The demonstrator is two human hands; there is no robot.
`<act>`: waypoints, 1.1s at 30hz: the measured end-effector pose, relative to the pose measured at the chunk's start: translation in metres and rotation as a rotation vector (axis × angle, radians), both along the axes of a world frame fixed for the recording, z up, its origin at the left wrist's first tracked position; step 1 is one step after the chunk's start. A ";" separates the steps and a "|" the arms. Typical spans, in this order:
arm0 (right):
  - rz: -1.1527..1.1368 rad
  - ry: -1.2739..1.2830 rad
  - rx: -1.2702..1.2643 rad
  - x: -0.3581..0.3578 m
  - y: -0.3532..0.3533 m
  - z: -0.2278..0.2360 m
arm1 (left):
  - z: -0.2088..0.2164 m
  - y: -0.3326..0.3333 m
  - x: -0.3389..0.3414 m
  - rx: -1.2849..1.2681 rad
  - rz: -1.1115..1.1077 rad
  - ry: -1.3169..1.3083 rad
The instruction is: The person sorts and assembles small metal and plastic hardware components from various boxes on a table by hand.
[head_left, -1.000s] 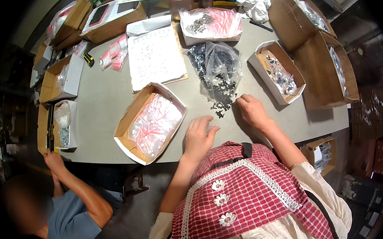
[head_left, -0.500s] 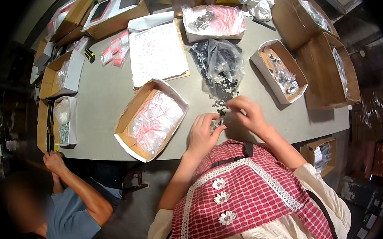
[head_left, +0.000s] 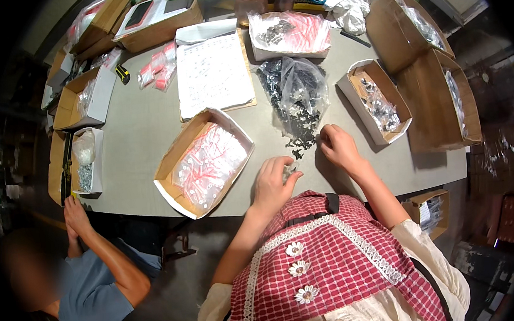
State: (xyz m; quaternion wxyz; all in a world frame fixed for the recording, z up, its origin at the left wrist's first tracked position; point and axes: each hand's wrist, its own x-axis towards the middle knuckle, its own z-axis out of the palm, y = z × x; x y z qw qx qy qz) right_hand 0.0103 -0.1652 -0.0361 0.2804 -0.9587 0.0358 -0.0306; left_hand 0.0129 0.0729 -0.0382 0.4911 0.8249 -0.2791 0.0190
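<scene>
My left hand [head_left: 272,182] is curled around a small clear plastic bag [head_left: 290,170] close to the table's front edge. My right hand [head_left: 340,148] is just right of a pile of small black parts [head_left: 300,141], its fingers drawn together. Whatever is between those fingertips, if anything, is too small to make out. The pile spills from the mouth of a large clear plastic bag [head_left: 304,81] lying on the table, with more black parts inside. Left of my left hand stands an open cardboard box [head_left: 166,160] of small zip bags with red strips [head_left: 210,163].
A paper sheet [head_left: 213,75] lies beyond that box. Another box [head_left: 291,53] of zip bags stands at the back. On the right are a narrow box [head_left: 362,104] of small bagged parts and tall brown cartons [head_left: 424,109]. A co-worker's hands [head_left: 75,217] are at the left table edge.
My right hand has moved right, away from the small bag and my left hand. The left hand keeps its hold on the bag. The co-worker's hands have shifted slightly.
</scene>
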 end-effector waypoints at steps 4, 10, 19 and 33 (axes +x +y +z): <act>-0.004 -0.071 0.043 -0.005 0.013 -0.001 | 0.001 -0.002 0.000 -0.001 0.007 -0.004; -0.022 -0.124 0.092 -0.005 0.014 -0.007 | 0.005 0.000 -0.001 0.012 0.004 -0.024; -0.098 -0.001 0.911 -0.025 0.024 0.018 | 0.008 -0.003 -0.001 -0.019 0.002 -0.039; 0.358 -0.124 0.318 -0.025 0.049 0.062 | 0.012 -0.005 0.000 -0.015 -0.001 -0.077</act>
